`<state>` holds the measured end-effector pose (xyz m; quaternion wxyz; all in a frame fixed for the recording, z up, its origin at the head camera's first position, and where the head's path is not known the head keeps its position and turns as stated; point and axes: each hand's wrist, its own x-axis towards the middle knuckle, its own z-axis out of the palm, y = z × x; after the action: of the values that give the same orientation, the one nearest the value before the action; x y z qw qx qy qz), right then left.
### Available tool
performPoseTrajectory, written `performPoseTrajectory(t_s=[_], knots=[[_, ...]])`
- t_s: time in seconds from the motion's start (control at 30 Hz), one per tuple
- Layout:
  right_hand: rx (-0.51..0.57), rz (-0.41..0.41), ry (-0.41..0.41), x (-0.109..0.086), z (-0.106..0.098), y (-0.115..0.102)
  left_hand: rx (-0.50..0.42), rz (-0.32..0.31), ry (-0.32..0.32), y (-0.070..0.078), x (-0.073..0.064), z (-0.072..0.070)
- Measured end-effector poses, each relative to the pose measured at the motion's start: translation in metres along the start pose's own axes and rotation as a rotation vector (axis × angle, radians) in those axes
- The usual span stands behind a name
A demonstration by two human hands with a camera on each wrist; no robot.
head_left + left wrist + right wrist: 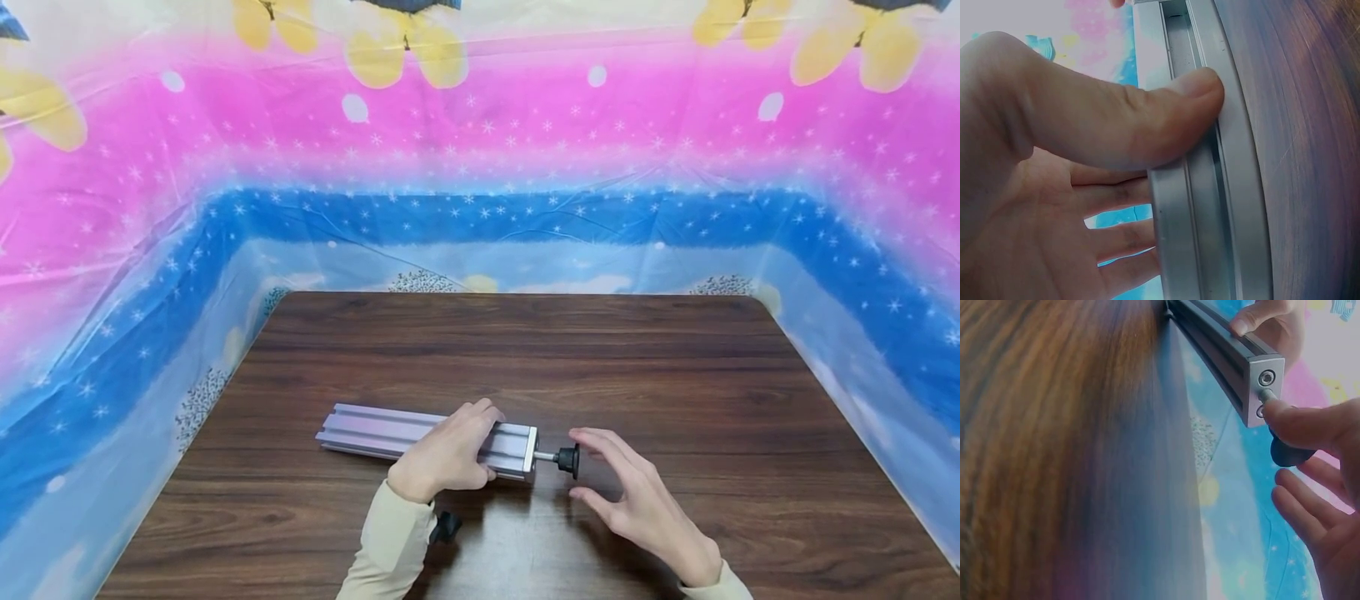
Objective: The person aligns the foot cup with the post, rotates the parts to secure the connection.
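A silver aluminium extrusion [375, 429] with long slots lies lengthwise across the table. My left hand [453, 450] grips it near its right end, the thumb [1179, 106] on the slotted near side and the fingers reaching over the far side. A pale end plate [1266, 387] with bolt heads caps that end. From the plate sticks out a threaded stud with a black levelling foot [573, 460]. Around the foot my right hand [641, 496] curves loosely, thumb and fingertips spread apart. In the right wrist view, the thumb overlaps the stud and the foot [1288, 453] shows behind it.
A small black part [446, 527] lies on the dark wood-grain table [525, 350] beside the left sleeve, partly hidden by it. A printed pink and blue cloth [480, 167] hangs round the table's back and sides.
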<state>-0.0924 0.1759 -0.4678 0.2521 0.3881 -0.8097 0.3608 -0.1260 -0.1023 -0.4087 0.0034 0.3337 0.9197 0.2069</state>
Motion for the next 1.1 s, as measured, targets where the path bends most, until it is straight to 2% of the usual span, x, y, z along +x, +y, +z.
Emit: performPoseTrajectory(t_s=[0.2, 0.43, 0.57, 0.7, 0.97, 1.1], knots=[[0.001, -0.016, 0.018, 0.0001, 0.0017, 0.0018, -0.003, 0.002, -0.004, -0.0002, 0.0007, 0.0015], [-0.041, 0.088, -0.027, -0.0026, 0.0004, 0.0034, 0.004, 0.000, -0.001, 0.0001, -0.0002, 0.0012], [-0.061, 0.111, -0.042, -0.0021, 0.0009, 0.0026, 0.007, -0.004, -0.006, 0.0005, -0.0002, 0.0006], [-0.033, 0.133, -0.057, -0.0002, 0.0025, 0.0025, 0.008, 0.004, -0.001, 0.0008, 0.0004, 0.0001], [0.034, 0.251, -0.120, -0.0007, 0.0024, 0.0009, 0.005, -0.007, -0.006, 0.0013, -0.0004, -0.0002], [0.019, 0.229, -0.103, -0.0023, 0.0017, -0.0001, 0.002, -0.010, -0.009, 0.0013, 0.0003, -0.0013]])
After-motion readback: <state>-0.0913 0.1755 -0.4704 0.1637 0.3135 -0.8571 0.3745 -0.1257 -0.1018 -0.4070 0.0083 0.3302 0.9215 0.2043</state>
